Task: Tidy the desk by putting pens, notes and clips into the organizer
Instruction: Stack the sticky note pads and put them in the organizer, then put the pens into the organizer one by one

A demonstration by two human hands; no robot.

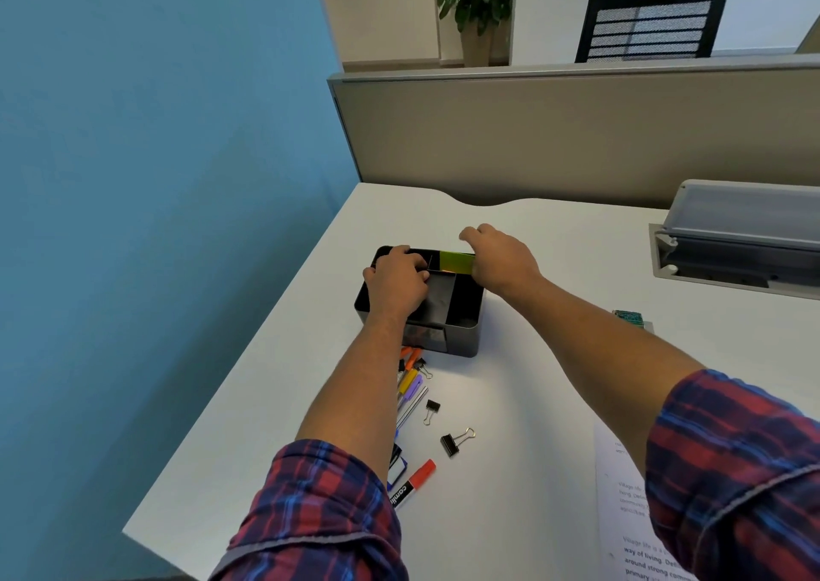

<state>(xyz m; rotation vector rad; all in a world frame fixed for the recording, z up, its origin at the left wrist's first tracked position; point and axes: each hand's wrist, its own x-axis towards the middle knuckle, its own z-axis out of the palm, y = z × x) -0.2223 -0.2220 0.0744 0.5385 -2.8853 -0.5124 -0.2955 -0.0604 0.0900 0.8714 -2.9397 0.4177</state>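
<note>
Black plastic, the organizer (461, 310) sat on the white table (554, 381) with both hands over it. The left hand (395, 279) rested curled on its near-left rim, fingers bent onto a divider. The right hand (501, 261) pinched a pad of yellow-green notes (457, 262) at the far right compartment, the pad standing on edge at the rim. Nearer the person, a jumble of pens (410, 385) lay just in front of the organizer, a red marker (415, 480) beyond them, and two binder clips (452, 442) close beside. A printed sheet (621, 500) lay at the right.
</note>
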